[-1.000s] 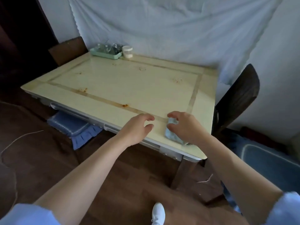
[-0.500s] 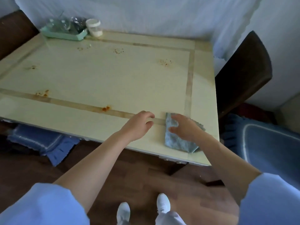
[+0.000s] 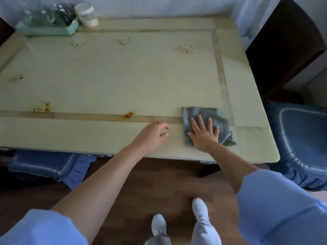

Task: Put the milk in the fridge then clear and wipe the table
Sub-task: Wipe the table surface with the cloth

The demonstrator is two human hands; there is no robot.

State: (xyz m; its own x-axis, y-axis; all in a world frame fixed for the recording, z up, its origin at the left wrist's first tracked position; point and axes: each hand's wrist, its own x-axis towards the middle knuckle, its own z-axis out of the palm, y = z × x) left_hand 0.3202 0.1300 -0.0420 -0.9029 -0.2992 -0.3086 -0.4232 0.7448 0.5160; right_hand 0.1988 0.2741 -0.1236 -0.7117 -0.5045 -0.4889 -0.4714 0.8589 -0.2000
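Observation:
A pale yellow table point(image 3: 123, 82) fills the view, with orange-brown stains point(image 3: 128, 115) near the front strip, more stains at the front left point(image 3: 42, 108) and specks toward the back point(image 3: 184, 48). A grey-blue cloth point(image 3: 200, 112) lies unfolded near the front right corner. My right hand point(image 3: 203, 133) presses flat on it with the fingers spread. My left hand point(image 3: 152, 137) rests just left of the cloth, loosely curled and holding nothing. No milk is in view.
A mint green tray point(image 3: 47, 30) with glassware and a white-lidded jar point(image 3: 86, 15) stand at the table's back left. A dark chair point(image 3: 283, 41) stands at the right. A blue cushioned seat point(image 3: 300, 138) is at the right, another blue cushion point(image 3: 47, 167) under the front left edge.
I have stepped closer, and the view now looks down on the table. The cloth has been spread out from a bunch, and my right hand went from gripping it to lying flat.

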